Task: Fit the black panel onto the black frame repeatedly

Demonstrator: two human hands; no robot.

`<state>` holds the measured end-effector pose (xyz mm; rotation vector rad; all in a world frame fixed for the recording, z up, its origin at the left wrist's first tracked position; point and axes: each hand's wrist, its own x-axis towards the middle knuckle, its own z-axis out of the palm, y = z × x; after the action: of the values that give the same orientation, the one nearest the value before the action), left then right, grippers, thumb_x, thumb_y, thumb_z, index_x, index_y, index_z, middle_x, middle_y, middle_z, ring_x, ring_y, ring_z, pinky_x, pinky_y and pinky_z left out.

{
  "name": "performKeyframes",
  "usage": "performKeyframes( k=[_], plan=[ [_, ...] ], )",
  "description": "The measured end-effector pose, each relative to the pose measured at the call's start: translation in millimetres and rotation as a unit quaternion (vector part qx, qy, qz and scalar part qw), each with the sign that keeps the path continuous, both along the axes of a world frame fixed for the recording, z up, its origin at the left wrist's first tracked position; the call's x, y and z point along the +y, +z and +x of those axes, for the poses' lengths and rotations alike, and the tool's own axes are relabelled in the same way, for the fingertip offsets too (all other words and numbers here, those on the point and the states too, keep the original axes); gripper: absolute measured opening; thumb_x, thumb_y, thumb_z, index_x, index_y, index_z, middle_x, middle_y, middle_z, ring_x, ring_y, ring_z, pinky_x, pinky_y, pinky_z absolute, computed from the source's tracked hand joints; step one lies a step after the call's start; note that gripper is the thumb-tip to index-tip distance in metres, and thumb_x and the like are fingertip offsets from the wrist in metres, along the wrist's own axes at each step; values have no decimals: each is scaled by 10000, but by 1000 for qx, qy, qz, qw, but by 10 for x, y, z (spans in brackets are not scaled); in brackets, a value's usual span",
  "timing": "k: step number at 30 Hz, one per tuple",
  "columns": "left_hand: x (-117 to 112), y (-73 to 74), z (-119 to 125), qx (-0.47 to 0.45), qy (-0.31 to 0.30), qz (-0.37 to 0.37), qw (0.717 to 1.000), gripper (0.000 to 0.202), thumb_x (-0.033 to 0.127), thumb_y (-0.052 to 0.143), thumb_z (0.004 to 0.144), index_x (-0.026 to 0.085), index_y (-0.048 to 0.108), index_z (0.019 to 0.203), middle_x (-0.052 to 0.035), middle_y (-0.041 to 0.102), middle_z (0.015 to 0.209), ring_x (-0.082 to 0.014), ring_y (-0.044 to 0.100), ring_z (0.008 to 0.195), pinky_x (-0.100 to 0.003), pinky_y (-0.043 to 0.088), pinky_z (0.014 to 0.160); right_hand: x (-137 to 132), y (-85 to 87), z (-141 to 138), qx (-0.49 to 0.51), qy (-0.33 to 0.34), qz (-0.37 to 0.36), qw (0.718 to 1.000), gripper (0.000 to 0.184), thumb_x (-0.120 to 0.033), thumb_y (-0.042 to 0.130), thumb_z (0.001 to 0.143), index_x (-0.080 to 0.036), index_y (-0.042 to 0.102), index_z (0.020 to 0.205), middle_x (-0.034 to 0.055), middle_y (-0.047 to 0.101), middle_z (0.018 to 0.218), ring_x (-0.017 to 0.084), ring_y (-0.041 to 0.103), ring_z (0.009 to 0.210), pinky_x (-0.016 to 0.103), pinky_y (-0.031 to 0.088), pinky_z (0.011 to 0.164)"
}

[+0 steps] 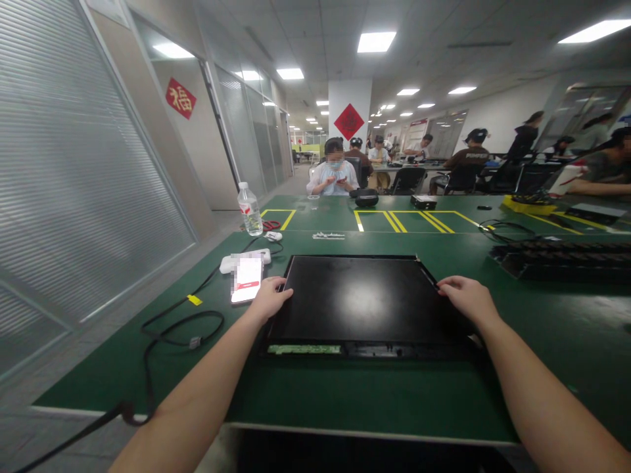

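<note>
A flat black panel (362, 299) lies on the green table (315, 394) in front of me, with a green circuit strip (304, 349) along its near edge. My left hand (269, 297) grips the panel's left edge, fingers curled over it. My right hand (466, 295) grips the right edge the same way. Both forearms reach in from the near side.
A phone (247, 278) on a white power strip (225, 264) lies left of the panel, with a black cable (167, 335) looping toward the table edge. A water bottle (250, 209) stands behind. Black trays (562, 257) sit at right. Across the table a seated person (334, 172) faces me; others work farther back.
</note>
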<state>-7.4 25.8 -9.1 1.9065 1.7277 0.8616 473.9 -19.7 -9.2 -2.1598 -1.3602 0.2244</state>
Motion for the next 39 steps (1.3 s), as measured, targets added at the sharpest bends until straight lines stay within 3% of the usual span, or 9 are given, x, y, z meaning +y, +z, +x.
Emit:
performKeyframes(
  k=[7,12,17,23,28,32,39],
  plan=[
    [76,-94,-24,51,17,0,999,345,263,667,827,101,766,1115,-168,689,1308,-274,626,1255,-344,469,1083,-2,-16,-5,3,6,7,1000,266,-338,596,744,-256,809,881,46,788,854,269,705,888,333,468,714],
    [112,-154,-40,60,15,1,998,385,260,667,848,75,744,1177,-194,659,1362,-290,597,1305,-366,439,1127,12,-55,20,1,7,18,1000,257,-353,601,748,-259,809,867,44,780,833,270,704,866,339,472,696],
    [129,-203,-64,46,5,19,999,336,239,694,820,118,766,1125,-166,695,1304,-308,617,1262,-404,473,1087,10,-52,24,-7,4,25,1000,242,-354,613,717,-258,806,827,53,776,827,267,695,827,339,469,676],
    [111,-195,-63,26,19,10,999,340,234,714,798,98,771,1103,-204,664,1361,-328,612,1282,-402,500,1042,12,-39,26,14,8,23,1000,255,-360,607,695,-262,802,826,54,775,807,267,692,825,342,474,674],
    [81,-147,-45,-21,9,1,1000,180,183,724,759,148,795,921,-130,766,1162,-306,700,1120,-395,529,976,15,-38,22,14,5,23,1000,264,-375,597,701,-262,800,827,55,774,799,270,690,828,351,473,690],
    [73,-141,-31,-21,39,10,999,201,172,758,723,147,801,918,-156,739,1258,-329,667,1210,-397,526,990,15,-36,25,16,8,20,1000,262,-370,598,699,-261,799,827,57,774,802,271,695,842,353,476,699],
    [99,-180,-41,-5,29,8,1000,217,181,750,744,141,795,953,-179,712,1308,-324,620,1289,-390,505,1014,21,-23,12,3,5,9,1000,272,-361,596,701,-262,804,847,53,779,823,275,690,845,356,465,694]
  ],
)
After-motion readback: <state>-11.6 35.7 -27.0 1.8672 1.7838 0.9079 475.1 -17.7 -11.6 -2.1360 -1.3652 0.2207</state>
